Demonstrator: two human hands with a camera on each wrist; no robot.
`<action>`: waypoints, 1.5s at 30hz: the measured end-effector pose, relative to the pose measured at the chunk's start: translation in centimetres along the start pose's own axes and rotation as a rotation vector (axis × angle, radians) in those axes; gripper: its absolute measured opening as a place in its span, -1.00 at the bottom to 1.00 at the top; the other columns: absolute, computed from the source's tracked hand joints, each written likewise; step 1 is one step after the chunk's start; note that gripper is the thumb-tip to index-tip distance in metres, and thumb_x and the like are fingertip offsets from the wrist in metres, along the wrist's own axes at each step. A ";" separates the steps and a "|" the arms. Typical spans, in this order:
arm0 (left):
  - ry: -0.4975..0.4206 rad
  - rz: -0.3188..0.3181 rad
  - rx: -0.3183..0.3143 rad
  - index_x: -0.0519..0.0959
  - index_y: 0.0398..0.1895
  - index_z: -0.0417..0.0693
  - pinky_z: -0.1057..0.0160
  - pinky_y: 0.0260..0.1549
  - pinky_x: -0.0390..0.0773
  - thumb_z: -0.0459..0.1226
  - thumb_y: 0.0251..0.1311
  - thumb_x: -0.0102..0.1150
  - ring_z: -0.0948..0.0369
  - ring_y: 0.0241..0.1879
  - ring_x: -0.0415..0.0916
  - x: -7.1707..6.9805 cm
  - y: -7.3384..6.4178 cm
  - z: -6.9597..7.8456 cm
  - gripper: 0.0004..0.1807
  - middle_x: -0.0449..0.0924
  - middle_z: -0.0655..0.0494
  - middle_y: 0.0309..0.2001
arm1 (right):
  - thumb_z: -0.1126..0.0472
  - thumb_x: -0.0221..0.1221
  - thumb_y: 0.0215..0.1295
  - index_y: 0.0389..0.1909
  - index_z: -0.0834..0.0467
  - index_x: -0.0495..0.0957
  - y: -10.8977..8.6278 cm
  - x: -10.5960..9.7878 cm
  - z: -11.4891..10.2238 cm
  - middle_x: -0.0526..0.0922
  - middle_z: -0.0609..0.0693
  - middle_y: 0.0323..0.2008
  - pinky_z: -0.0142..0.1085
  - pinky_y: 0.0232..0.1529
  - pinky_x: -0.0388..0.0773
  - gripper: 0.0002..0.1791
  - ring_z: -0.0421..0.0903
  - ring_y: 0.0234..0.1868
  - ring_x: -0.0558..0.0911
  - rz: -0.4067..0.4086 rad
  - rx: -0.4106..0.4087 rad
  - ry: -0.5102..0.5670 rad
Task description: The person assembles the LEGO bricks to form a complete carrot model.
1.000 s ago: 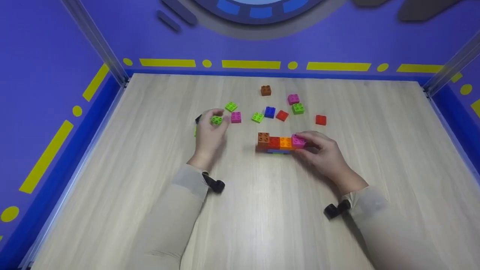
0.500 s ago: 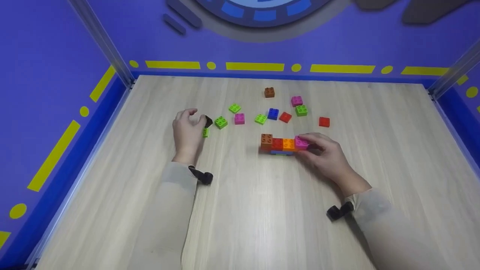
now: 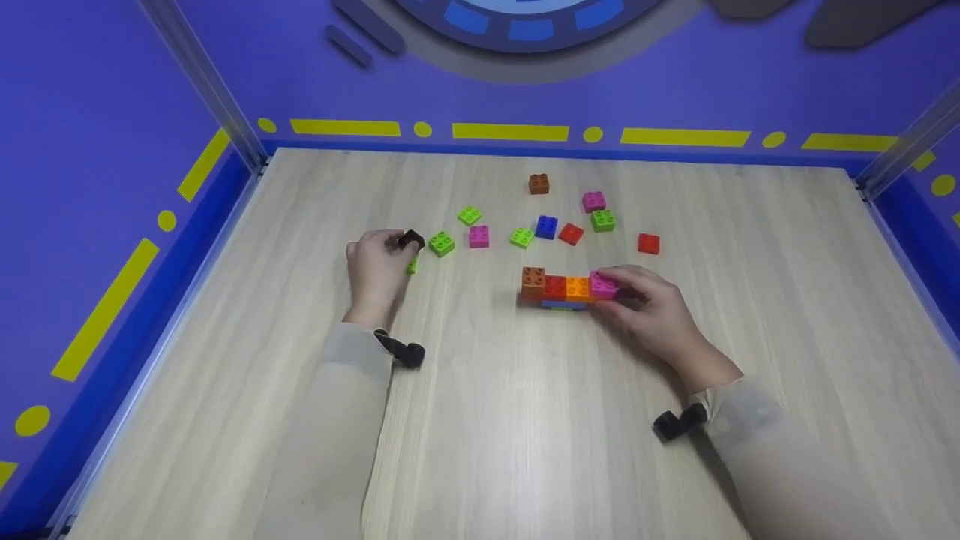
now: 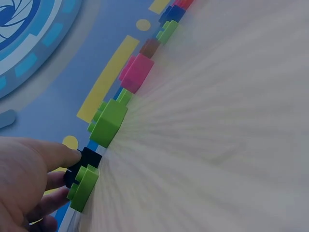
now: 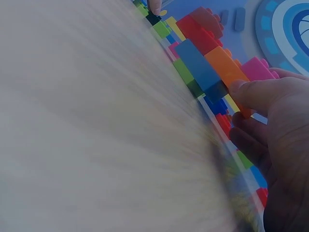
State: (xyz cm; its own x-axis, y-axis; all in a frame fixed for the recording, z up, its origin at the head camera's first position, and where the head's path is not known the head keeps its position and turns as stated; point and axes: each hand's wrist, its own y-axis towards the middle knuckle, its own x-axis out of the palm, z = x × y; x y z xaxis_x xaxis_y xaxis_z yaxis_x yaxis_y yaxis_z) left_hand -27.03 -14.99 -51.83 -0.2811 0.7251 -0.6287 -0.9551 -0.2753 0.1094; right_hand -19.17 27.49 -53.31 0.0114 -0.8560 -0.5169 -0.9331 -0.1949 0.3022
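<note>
My left hand (image 3: 373,270) pinches a black toy brick (image 3: 412,240) between thumb and fingers, left of the loose bricks. Just in front of it sits a light green brick (image 4: 84,188), partly hidden by the hand in the head view. A taller green brick (image 3: 442,244) stands right beside the black one. My right hand (image 3: 649,311) grips the right end of a built brick piece (image 3: 555,288), at its pink brick (image 3: 602,284). Brown, red and orange bricks line up along its top. Below them, a blue brick (image 5: 200,67) sits over a green one (image 5: 187,77).
Behind the built piece lie several loose bricks, among them a pink one (image 3: 478,237), a blue one (image 3: 547,227) and a red one (image 3: 649,244). A brown brick (image 3: 538,184) is farthest back. Blue panels (image 3: 510,105) border the wooden table (image 3: 480,420).
The left hand has let go of the green brick, moved left and taken hold of the black brick, which has turned slightly. The right hand keeps its grip on the built piece.
</note>
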 end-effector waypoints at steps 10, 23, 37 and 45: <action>-0.051 0.001 -0.020 0.76 0.32 -0.14 0.00 0.37 0.56 -0.12 0.55 0.44 -0.05 0.30 0.54 0.0 0.3 0.7 -0.57 0.86 -0.10 0.18 | 0.43 0.55 0.34 0.34 0.06 0.78 0.2 -0.5 0.0 0.82 0.06 0.26 -0.56 0.26 0.68 -0.44 -0.44 0.16 0.70 0.008 -0.009 0.017; -0.261 0.043 0.055 0.82 0.22 -0.10 0.00 0.48 0.55 -0.10 0.47 0.53 -0.02 0.34 0.65 0.3 -0.4 3.5 -0.61 0.84 -0.03 0.24 | 0.40 0.57 0.33 0.35 0.04 0.78 0.2 -0.6 0.0 0.81 0.05 0.27 -0.58 0.28 0.66 -0.42 -0.43 0.18 0.70 0.004 0.000 -0.013; -0.359 -0.126 0.221 0.80 0.24 -0.07 0.38 -0.44 0.37 -0.11 0.49 0.50 0.15 -0.33 0.43 1.4 -4.4 7.9 -0.63 0.83 0.03 0.08 | 0.43 0.57 0.31 0.33 0.04 0.79 0.3 -0.3 0.1 0.83 0.04 0.25 -0.56 0.27 0.67 -0.43 -0.42 0.16 0.70 0.005 -0.013 -0.002; -0.380 -0.299 0.260 0.82 0.27 0.07 0.27 -0.27 0.38 -0.08 0.48 0.52 0.13 -0.06 0.47 1.1 -6.7 10.9 -0.62 0.75 0.03 0.03 | 0.43 0.56 0.31 0.33 0.06 0.79 0.0 0.0 0.4 0.83 0.06 0.25 -0.59 0.28 0.65 -0.43 -0.41 0.19 0.71 0.007 -0.029 0.023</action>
State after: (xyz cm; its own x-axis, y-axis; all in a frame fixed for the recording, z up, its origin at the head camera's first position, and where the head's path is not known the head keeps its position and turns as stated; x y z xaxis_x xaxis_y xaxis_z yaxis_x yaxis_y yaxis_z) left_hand -21.91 -5.50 -44.88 0.0385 0.9381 -0.3443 -0.9767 0.1081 0.1853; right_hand -19.34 27.68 -53.62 0.0132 -0.8680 -0.4964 -0.9224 -0.2022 0.3291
